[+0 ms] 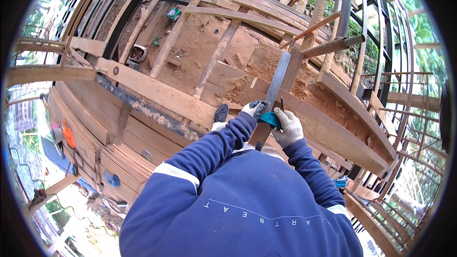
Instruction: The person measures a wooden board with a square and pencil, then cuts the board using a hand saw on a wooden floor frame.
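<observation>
A try square point(278, 77) with a long metal blade and a teal stock lies along a narrow brown board point(291, 72), pointing away from me. My gloved left hand point(254, 109) is closed on it where blade and stock meet. Just to the right, my gloved right hand point(289, 129) pinches a thin dark pencil point(282, 103), its end sticking up past the fingers. That hand also rests against the teal stock. My fingers partly hide the stock, and what lies under my palms cannot be seen.
A long plank point(328, 131) slants away to the right below the board. Sawdust-covered beams point(157, 88) cross the reddish dirt floor point(195, 50). Stacked boards point(90, 114) stand at left, with an orange tool point(68, 135) on them. A metal pipe point(335, 46) juts in at upper right.
</observation>
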`<state>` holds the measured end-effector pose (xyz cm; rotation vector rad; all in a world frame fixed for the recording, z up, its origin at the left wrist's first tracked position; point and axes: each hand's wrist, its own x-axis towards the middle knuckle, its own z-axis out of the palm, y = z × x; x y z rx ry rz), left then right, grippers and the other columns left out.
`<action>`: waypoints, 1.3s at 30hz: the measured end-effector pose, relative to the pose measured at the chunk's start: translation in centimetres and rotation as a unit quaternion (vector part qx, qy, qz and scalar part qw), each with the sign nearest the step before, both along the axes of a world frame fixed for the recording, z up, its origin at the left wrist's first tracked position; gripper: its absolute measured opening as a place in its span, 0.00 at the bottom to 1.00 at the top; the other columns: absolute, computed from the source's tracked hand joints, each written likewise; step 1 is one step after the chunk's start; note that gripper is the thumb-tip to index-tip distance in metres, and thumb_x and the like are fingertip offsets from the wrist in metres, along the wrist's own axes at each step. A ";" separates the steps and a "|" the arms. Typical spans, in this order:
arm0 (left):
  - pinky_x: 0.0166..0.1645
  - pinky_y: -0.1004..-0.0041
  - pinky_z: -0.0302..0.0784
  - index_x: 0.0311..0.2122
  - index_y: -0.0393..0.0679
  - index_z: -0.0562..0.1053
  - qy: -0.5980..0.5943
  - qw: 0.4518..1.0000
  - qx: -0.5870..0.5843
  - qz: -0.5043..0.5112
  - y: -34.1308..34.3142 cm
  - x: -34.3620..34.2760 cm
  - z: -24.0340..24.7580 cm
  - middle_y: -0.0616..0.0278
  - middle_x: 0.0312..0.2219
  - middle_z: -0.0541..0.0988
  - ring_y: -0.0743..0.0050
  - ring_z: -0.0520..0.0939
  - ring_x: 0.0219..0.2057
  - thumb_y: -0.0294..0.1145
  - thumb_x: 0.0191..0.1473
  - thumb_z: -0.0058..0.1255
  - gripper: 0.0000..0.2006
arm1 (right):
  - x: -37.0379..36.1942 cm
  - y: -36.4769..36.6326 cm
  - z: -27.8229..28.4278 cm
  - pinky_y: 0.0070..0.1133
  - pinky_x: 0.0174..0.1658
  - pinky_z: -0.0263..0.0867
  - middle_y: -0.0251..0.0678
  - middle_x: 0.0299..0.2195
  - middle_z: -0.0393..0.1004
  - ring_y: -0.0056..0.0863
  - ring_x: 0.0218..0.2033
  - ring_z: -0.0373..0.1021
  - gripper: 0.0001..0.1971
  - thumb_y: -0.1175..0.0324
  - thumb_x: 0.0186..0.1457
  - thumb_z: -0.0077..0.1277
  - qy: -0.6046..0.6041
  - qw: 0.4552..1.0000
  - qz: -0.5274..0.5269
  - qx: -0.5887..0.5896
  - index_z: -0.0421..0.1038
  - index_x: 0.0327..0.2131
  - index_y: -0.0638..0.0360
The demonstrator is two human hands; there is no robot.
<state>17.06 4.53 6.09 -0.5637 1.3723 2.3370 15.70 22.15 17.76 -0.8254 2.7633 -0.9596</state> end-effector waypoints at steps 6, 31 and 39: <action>0.48 0.72 0.81 0.52 0.43 0.74 -0.075 0.967 0.214 0.116 3.2 2.0 0.0 0.61 0.43 0.81 0.72 0.83 0.40 0.41 0.62 0.53 0.17 | -2.7 0.6 -1.3 0.38 0.44 0.66 0.42 0.36 0.74 0.45 0.38 0.72 0.34 0.64 0.34 0.64 0.092 0.992 0.060 0.066 0.71 0.50 0.58; 0.41 0.75 0.78 0.46 0.37 0.73 -0.041 0.963 -0.007 0.265 5.0 -0.8 -1.1 0.64 0.36 0.81 0.80 0.79 0.33 0.31 0.60 0.56 0.12 | -7.9 0.1 -2.1 0.36 0.63 0.57 0.52 0.57 0.66 0.50 0.59 0.62 0.53 0.56 0.31 0.69 -0.047 0.983 0.079 0.158 0.56 0.63 0.61; 0.40 0.78 0.77 0.45 0.39 0.75 -0.019 0.963 -0.007 0.268 5.3 -0.9 -1.4 0.67 0.35 0.81 0.82 0.79 0.33 0.33 0.59 0.58 0.12 | -8.3 1.1 -3.4 0.36 0.63 0.58 0.52 0.57 0.65 0.50 0.59 0.62 0.54 0.59 0.31 0.69 -0.011 0.982 0.113 0.148 0.54 0.64 0.63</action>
